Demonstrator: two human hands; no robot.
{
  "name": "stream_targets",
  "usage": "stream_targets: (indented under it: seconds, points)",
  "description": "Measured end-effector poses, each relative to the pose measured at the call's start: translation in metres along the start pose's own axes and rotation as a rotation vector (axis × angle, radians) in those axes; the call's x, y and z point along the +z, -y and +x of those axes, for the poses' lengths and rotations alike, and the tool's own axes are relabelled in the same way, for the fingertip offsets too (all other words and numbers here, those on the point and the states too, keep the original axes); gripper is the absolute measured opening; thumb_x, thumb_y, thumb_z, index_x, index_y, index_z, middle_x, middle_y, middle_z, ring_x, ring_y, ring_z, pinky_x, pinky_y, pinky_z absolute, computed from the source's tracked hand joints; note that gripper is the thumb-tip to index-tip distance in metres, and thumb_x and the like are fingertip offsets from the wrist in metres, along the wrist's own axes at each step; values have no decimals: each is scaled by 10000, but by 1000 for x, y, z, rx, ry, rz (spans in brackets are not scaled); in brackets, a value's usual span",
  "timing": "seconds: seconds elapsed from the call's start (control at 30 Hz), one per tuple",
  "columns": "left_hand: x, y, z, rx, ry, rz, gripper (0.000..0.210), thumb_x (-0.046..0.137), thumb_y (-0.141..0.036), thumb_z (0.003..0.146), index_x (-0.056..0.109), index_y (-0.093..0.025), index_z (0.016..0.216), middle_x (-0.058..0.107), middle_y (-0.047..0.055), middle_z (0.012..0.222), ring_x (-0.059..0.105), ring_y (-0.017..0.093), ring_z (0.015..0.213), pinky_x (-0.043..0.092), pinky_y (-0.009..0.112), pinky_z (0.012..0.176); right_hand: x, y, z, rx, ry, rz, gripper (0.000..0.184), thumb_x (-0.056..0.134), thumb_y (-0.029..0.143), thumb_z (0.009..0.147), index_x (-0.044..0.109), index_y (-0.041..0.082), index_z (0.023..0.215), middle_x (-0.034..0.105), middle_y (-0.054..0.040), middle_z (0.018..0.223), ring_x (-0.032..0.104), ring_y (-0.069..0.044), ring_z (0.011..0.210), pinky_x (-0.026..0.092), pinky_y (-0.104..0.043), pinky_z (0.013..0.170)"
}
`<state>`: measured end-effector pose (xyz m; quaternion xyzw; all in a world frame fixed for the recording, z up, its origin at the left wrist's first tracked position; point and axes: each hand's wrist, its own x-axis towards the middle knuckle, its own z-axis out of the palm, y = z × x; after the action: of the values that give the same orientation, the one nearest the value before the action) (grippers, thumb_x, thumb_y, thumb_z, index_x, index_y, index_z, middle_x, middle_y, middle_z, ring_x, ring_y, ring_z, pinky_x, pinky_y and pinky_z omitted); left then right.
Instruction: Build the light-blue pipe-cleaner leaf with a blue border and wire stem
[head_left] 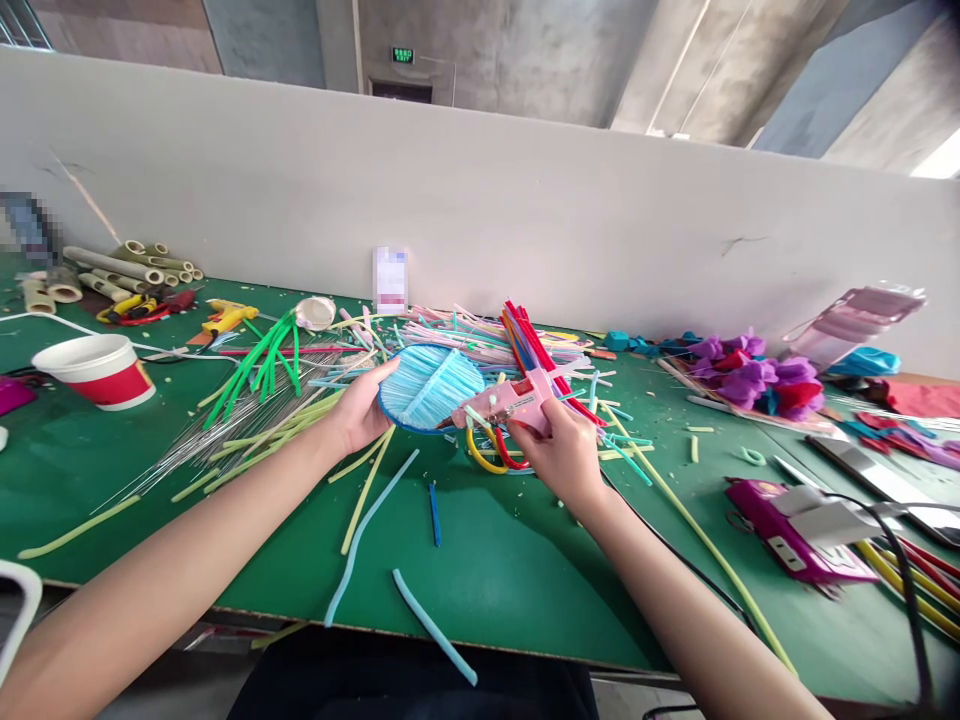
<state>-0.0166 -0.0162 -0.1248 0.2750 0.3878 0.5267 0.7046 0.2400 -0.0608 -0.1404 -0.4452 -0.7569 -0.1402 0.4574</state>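
My left hand (pixel 363 408) grips the left edge of a round light-blue disc (pixel 435 385) that looks covered in pipe cleaners, with a darker blue rim and a strip across its middle. In my right hand (pixel 564 447) is a pink hot glue gun (pixel 510 402), fingers wrapped round its handle. Its nozzle points left, at the disc's lower right edge; whether it touches cannot be made out. Behind the gun lies a bundle of red and purple pipe cleaners (pixel 525 340). Yellow and red loops (pixel 487 450) show below the gun. A short blue piece (pixel 434 515) lies nearer me.
Loose pipe cleaners and metal wires (pixel 202 440) cover much of the green table (pixel 525 580). To the left stand a paper cup (pixel 96 370), a yellow glue gun (pixel 227 317) and bamboo pieces (pixel 135 268). A purple power strip (pixel 795 530) with cords sits right, near purple flowers (pixel 750 375).
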Motion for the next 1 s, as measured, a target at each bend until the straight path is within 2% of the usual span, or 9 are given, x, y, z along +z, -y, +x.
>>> stream_targets:
  seconds: [0.2,0.4,0.7,1.0]
  points:
    - [0,1,0,-4,5,2,349,457,-280,1023,718,-77,1136,800,108,958,758,198,770,590,286,738,0,3,1,-20,7,31,303,574,307,862,338,254,679,494,39,544,419,-113,432,274,-242,433]
    - [-1,0,2,-1,0,9,345,455,-281,1022,710,-83,1143,801,99,944,760,204,759,600,302,749,-1,0,0,11,30,13,276,576,328,864,387,246,681,480,41,541,424,-114,442,303,-235,448]
    - [-2,-2,2,17,-14,-4,318,472,-266,1015,714,-91,1127,802,84,876,752,190,689,609,288,689,-1,-5,-1,-2,6,-27,285,613,326,852,393,245,690,463,53,532,387,-109,433,271,-239,447]
    - [-3,-3,1,41,1,0,328,481,-263,1009,700,-90,1182,802,96,919,761,204,718,619,307,714,-4,-6,-1,-23,11,-3,240,607,281,841,403,247,720,433,68,529,337,-103,419,265,-234,434]
